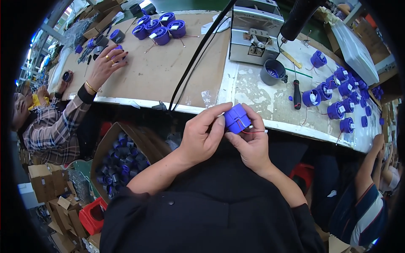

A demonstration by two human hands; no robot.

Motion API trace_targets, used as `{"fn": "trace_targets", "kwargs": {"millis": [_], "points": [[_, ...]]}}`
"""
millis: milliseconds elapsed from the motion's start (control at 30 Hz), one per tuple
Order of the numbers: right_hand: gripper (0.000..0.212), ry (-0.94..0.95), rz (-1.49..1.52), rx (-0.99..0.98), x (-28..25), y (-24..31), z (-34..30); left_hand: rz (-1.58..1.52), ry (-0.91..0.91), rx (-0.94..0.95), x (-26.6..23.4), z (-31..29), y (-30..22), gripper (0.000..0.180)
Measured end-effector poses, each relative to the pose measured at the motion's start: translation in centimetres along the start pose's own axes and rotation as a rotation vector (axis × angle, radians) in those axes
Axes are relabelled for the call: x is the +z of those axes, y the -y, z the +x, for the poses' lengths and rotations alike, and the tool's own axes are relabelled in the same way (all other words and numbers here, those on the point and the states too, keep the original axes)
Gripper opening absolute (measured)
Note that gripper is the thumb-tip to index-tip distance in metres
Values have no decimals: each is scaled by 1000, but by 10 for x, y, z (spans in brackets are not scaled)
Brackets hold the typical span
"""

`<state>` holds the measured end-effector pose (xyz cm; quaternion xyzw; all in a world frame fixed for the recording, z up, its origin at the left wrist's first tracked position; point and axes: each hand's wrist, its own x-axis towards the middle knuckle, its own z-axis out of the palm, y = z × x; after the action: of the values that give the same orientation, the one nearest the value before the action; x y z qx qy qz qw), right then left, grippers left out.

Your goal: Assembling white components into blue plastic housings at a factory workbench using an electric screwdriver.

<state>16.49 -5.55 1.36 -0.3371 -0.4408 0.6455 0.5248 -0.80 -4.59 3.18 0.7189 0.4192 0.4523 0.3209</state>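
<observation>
Between my two hands, just off the table's front edge, is a purple plastic motor housing (237, 119) with thin red wires and a small white connector hanging from its right side. My left hand (205, 134) grips its left side with thumb and fingers. Closed around its right and lower side is my right hand (252, 141), thumb below and fingers above. Beyond it on the bench stand a dark grey cup-shaped casing (272, 72) with a purple inside and a black-handled screwdriver (297, 95). More purple housings (336, 110) with wires are scattered to the right.
A metal bench machine (256, 33) stands at the back, with a black cable (192, 63) crossing the bench. Several purple housings (160, 36) sit at far left, near a co-worker's hand (105, 67). A carton of dark parts (122, 162) is left of my lap; another person (358, 206) sits right.
</observation>
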Motion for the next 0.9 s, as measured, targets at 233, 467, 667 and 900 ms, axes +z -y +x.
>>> {"fn": "trace_targets", "kwargs": {"millis": [233,467,667,900], "points": [[77,106,84,86,10,7,2,-341,-40,-179,-5,-10,-15,48],[70,221,-103,28,15,8,5,-361,-137,-193,-16,-15,-8,59],[62,210,17,125,26,20,9,-201,-193,-57,-25,-21,-3,62],[53,77,0,97,20,15,7,7,-214,26,-42,-28,-8,65]]}}
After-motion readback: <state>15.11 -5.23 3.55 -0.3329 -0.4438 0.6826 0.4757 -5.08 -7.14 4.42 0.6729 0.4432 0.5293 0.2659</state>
